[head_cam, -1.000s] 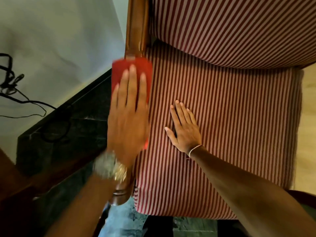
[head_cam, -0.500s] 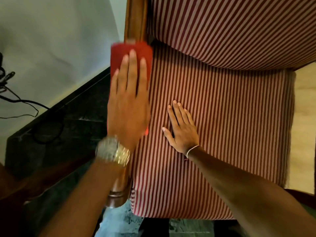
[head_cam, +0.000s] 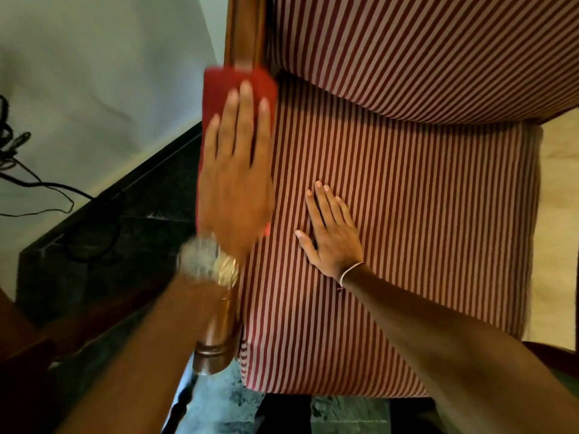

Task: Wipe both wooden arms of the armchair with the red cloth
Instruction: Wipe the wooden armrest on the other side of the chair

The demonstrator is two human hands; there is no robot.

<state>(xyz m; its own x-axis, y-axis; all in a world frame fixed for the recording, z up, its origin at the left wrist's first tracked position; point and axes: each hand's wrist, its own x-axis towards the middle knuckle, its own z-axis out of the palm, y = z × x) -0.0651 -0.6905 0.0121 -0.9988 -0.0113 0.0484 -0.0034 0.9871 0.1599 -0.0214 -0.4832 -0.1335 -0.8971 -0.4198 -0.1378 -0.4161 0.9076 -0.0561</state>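
The red cloth lies over the armchair's left wooden arm, a glossy brown rail running up toward the backrest. My left hand, with a metal watch at the wrist, presses flat on the cloth near the far end of the arm and hides most of it. The hand and watch are blurred by motion. My right hand rests palm down with fingers spread on the striped seat cushion and holds nothing. A dark red-brown strip at the lower right may be the other arm; most of it is hidden.
The striped backrest fills the top right. A dark stone ledge and a pale wall with black cables lie to the left of the chair. Mottled floor shows below the seat's front edge.
My left hand has slid the red cloth away from me along the left arm, toward the backrest. More of the arm's near end shows now. The right hand has stayed on the cushion.
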